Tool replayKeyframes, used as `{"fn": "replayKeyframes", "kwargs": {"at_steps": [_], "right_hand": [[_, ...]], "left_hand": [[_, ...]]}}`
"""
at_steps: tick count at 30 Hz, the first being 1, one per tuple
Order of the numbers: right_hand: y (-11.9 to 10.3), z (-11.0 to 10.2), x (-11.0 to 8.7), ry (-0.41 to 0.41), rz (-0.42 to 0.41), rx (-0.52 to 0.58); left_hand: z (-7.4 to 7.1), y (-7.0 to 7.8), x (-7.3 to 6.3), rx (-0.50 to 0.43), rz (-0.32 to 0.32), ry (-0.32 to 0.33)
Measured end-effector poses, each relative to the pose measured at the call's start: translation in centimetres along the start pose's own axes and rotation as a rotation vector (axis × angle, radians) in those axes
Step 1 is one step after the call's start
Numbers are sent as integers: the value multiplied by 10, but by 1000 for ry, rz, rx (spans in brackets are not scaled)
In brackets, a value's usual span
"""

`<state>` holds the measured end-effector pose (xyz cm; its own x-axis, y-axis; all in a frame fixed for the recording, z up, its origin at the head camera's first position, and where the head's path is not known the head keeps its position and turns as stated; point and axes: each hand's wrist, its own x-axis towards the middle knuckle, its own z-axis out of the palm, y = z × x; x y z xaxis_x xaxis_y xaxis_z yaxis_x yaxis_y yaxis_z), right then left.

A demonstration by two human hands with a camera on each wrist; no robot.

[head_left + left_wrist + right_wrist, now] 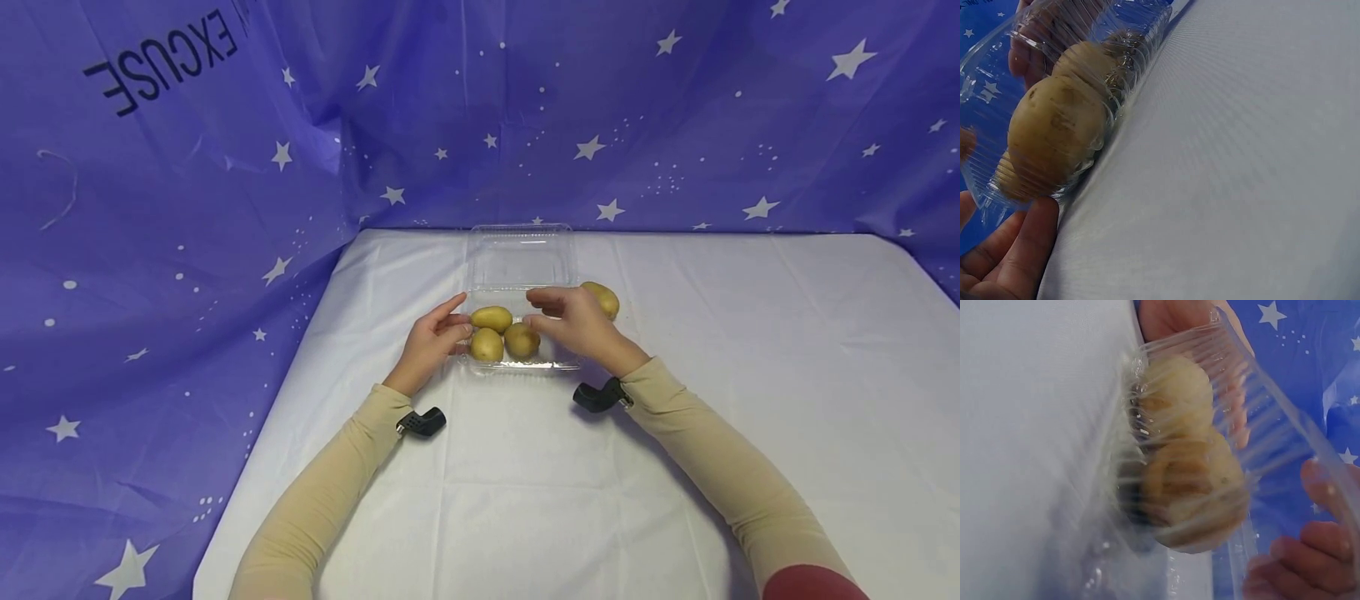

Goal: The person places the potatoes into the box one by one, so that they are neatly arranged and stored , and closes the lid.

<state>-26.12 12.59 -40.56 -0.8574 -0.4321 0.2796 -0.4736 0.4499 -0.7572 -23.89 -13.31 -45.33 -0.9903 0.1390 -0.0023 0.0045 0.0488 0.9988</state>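
Observation:
A clear plastic clamshell container (555, 363) lies on the table with its lid (521, 258) folded back. Inside its left part sit three potatoes: an oblong one (491, 318) behind, a rounder one (487, 345) at front left and a browner one (522, 341) beside it. My left hand (429, 343) is at the container's left side, fingers fairly straight and touching the wall. Over the right part hovers my right hand (581, 321), fingers loosely bent, with nothing visible in its grasp. Through the ribbed wall, the right wrist view shows a potato (1197, 494) apart from those fingers (1316, 550).
Another potato (602, 300) lies on the white tablecloth (525, 500), right of the container and partly behind my right hand. A blue-purple star-printed curtain (600, 108) hangs behind and to the left. Black wrist cameras (597, 396) jut inward from both sleeves.

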Motion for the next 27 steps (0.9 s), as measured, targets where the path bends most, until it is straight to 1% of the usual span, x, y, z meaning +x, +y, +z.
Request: {"fn": "replayKeyframes", "kwargs": {"at_steps": [4, 11, 19, 27], "right_hand": [[0, -4, 0, 22, 17, 25], [0, -20, 1, 82, 76, -16], [2, -39, 1, 157, 116, -8], [14, -61, 0, 208, 145, -26]], "left_hand": [[0, -2, 1, -7, -6, 7], [1, -2, 1, -16, -2, 12], [1, -3, 1, -9, -13, 14], [1, -2, 1, -2, -9, 11]]}}
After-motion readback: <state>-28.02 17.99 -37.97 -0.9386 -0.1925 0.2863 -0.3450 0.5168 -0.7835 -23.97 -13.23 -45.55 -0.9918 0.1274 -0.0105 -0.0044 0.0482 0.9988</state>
